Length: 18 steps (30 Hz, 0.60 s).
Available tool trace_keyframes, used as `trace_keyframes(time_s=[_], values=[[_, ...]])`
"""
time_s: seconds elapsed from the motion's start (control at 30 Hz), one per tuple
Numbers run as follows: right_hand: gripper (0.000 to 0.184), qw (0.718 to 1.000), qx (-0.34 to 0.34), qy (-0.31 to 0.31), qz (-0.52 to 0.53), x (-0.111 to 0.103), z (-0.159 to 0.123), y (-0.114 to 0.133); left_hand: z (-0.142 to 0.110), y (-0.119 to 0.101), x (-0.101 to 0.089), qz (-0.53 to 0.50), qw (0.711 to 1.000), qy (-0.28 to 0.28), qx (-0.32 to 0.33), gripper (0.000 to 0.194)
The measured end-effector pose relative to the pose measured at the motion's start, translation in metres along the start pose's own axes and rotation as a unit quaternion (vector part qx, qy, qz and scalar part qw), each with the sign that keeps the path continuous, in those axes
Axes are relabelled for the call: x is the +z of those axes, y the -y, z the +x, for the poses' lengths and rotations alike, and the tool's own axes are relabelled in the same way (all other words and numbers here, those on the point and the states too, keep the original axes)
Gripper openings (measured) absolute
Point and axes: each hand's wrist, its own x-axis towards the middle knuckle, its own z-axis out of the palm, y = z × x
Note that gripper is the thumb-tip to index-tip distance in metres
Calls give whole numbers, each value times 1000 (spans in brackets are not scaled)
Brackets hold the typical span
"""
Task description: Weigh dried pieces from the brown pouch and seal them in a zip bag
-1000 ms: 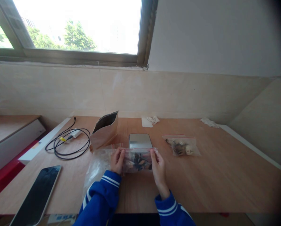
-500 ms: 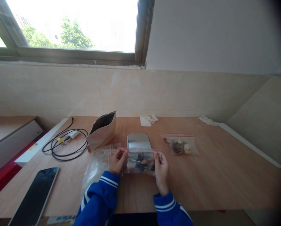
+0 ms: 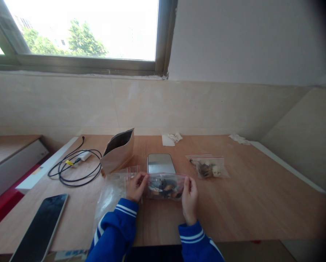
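My left hand (image 3: 135, 187) and my right hand (image 3: 190, 194) both pinch the top corners of a small clear zip bag (image 3: 165, 186) with a red seal line and dark and light bits inside. The bag is held just above the wooden table (image 3: 247, 196), close to its near edge. Right behind it lies a small silver scale (image 3: 161, 163). Under my left wrist lie several empty clear bags (image 3: 112, 189). Both sleeves are blue with white stripes.
An open brown paper pouch (image 3: 118, 151) stands behind the left hand. A second filled zip bag (image 3: 210, 167) lies to the right. A coiled black cable (image 3: 76, 167), a dark phone (image 3: 41, 227) and crumpled tissues (image 3: 171, 138) are also on the table.
My right hand has slid rightward along the bag's top edge to its corner. The bag has dropped slightly lower. The left hand has stayed at the left corner.
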Motion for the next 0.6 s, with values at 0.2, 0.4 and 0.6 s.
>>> trace_keyframes(time_s=[0.2, 0.4, 0.6], values=[[44, 1000, -6, -20, -19, -1, 2, -1, -2, -1, -1, 61, 998, -15, 30, 25], [44, 999, -9, -26, -36, -2, 2, -3, -2, -2, 1, 90, 994, -22, 59, 21], [44, 999, -14, -27, -45, -2, 1, -6, -2, 3, 1, 121, 990, -14, 72, 21]])
